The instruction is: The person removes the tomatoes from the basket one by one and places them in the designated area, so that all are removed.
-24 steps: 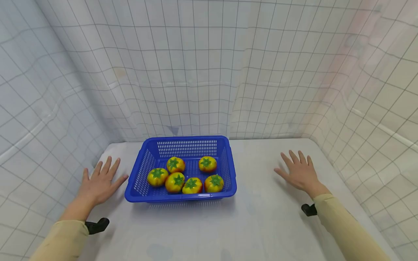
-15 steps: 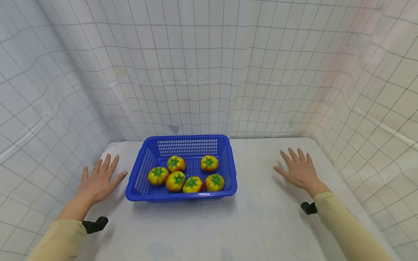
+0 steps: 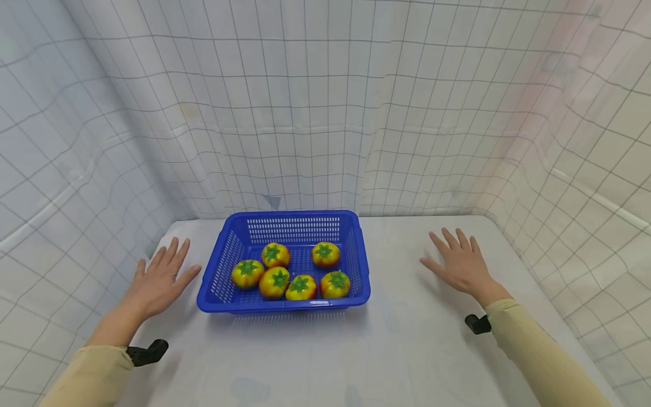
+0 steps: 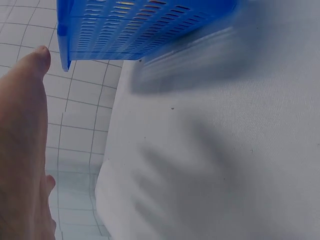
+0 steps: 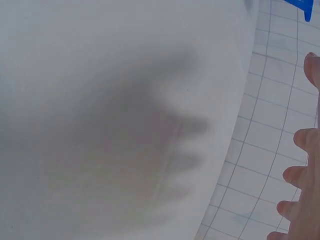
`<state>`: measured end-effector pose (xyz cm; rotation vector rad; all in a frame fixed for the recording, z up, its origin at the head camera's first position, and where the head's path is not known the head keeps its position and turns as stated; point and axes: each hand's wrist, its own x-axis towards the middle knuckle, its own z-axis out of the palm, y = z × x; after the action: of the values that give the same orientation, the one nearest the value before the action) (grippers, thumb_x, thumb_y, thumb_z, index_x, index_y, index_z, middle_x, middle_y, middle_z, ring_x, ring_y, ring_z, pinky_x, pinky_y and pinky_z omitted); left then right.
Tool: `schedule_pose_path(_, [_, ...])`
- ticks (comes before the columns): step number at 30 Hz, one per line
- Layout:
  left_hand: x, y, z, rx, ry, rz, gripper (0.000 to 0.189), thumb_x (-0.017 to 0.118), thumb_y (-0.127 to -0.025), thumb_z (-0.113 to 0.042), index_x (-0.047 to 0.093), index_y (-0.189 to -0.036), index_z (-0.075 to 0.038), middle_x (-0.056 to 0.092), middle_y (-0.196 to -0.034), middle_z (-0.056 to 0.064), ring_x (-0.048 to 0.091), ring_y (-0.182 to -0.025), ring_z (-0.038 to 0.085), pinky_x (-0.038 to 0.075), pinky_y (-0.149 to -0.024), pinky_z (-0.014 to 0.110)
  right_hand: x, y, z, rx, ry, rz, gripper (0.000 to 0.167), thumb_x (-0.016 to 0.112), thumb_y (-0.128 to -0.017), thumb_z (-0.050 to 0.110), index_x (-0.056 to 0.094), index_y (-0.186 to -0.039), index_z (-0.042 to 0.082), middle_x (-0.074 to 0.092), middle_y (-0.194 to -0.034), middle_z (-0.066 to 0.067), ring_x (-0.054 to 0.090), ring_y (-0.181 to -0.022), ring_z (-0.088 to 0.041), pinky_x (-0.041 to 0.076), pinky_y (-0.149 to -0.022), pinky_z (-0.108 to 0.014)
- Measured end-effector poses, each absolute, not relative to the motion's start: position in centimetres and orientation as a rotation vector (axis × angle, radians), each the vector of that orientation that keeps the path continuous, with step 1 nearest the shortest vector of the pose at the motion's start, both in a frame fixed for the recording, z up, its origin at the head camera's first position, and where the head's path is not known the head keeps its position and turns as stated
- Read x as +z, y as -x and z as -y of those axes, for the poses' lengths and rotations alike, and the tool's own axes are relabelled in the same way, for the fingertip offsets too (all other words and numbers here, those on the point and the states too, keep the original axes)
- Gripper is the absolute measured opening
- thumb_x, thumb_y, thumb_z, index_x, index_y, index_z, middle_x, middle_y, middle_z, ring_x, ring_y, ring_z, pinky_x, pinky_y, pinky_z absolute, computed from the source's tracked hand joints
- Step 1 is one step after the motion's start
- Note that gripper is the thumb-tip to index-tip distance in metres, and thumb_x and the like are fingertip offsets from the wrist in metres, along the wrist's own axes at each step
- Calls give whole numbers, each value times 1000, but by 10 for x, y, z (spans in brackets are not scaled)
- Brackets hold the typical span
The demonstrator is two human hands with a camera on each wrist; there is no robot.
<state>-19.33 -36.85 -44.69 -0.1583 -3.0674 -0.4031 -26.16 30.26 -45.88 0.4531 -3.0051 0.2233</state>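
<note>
A blue plastic basket (image 3: 283, 306) with slotted walls stands left of the middle of the table in the head view. Inside it lie several yellow-red fruits, one of them a tomato- or persimmon-like fruit (image 3: 325, 255) with a green star-shaped leaf top. My left hand (image 3: 156, 285) hovers left of the basket with fingers spread, its thumb close to the rim but apart from it. Off to the right, my right hand (image 3: 460, 267) is held above the table, fingers spread and holding nothing. Each hand casts a shadow on the surface below in its wrist view.
A white-covered table (image 3: 325, 362) spreads beneath both hands. White grid-patterned curtains (image 3: 295, 113) enclose it at the back and on both sides. The basket's slotted side (image 4: 135, 30) rises near the left thumb in the left wrist view.
My right hand has shifted slightly left and away from me. The left hand drifts a little rightward, nearly still. Basket and fruits keep their places, apart from slight camera motion.
</note>
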Motion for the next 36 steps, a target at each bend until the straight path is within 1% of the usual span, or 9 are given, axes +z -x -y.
schedule_pose_path(11, [-446, 187, 361, -548, 227, 3039, 78, 38, -108, -50, -2, -164, -13, -3, -167, 26, 5, -148, 56, -6, -110, 76, -457, 262, -289, 404, -482, 3020, 83, 43, -101, 66, 27, -162, 12, 21, -166, -24, 10, -151, -51, 8, -116, -69])
schedule_pose_path(14, [-444, 185, 358, -613, 246, 3023, 76, 39, -109, -46, -2, -164, -13, -3, -168, 26, 5, -148, 57, -6, -111, 75, -453, 261, -284, 440, -506, 3012, 82, 44, -102, 64, 28, -161, 10, 23, -165, -25, 14, -150, -52, 14, -115, -69])
schedule_pose_path(19, [-442, 181, 356, -762, 301, 2996, 73, 39, -110, -42, 0, -164, -12, -6, -168, 23, 3, -149, 55, -7, -111, 73, -449, 259, -276, 489, -551, 2973, 78, 48, -102, 59, 34, -159, 7, 30, -161, -25, 26, -146, -50, 24, -112, -67])
schedule_pose_path(22, [-441, 178, 353, -878, 332, 2986, 72, 40, -110, -40, -2, -164, -16, -8, -169, 19, 1, -151, 52, -3, -111, 75, -450, 260, -272, 485, -564, 2961, 76, 48, -103, 58, 35, -158, 8, 33, -160, -24, 29, -146, -47, 26, -113, -65])
schedule_pose_path(27, [-442, 173, 349, -1059, 355, 2982, 73, 42, -110, -39, -6, -164, -29, -11, -171, 12, -3, -152, 49, 8, -108, 79, -452, 261, -266, 489, -575, 2951, 75, 49, -103, 57, 36, -158, 8, 35, -160, -24, 31, -145, -47, 26, -113, -64])
schedule_pose_path(32, [-449, 168, 343, -1179, 425, 2936, 72, 45, -110, -33, -5, -163, -35, -6, -171, 11, 13, -149, 54, 18, -106, 78, -452, 261, -260, 487, -573, 2960, 77, 47, -103, 60, 35, -158, 9, 34, -160, -23, 31, -145, -46, 26, -114, -64])
schedule_pose_path(34, [-453, 166, 341, -1219, 452, 2906, 72, 45, -110, -30, -3, -163, -35, -2, -171, 12, 20, -146, 56, 23, -106, 77, -453, 260, -257, 482, -574, 2960, 77, 47, -102, 61, 35, -159, 10, 35, -160, -22, 31, -145, -45, 26, -114, -63])
schedule_pose_path(36, [-454, 163, 339, -1251, 469, 2881, 72, 46, -110, -28, -2, -164, -34, 1, -171, 15, 24, -144, 58, 27, -104, 76, -452, 260, -254, 481, -578, 2957, 76, 48, -102, 60, 36, -158, 10, 35, -160, -22, 32, -145, -45, 27, -114, -64])
